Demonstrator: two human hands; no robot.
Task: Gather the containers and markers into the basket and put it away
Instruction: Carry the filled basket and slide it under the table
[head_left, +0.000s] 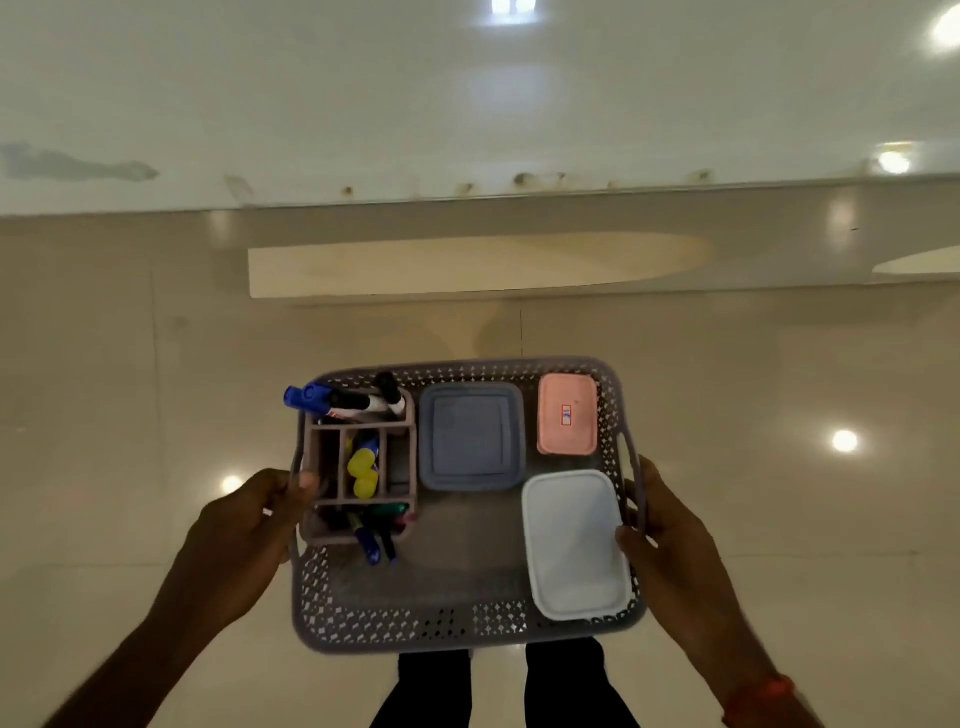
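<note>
Basket (462, 618) is held in the air over the floor, left hand (244, 525) grasping the 9 o'clock handle, right hand (670, 540) the 3 o'clock one. Risk: markers (337, 402) overhanging the 10 o'clock rim may be tipped out if the basket is tilted.

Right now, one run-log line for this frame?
stage: carrying | basket: loaded, off floor | left hand: gripping handle | right hand: gripping handle

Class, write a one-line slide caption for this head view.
Both hands, left and right, carry a basket of markers and lidded containers.
</note>
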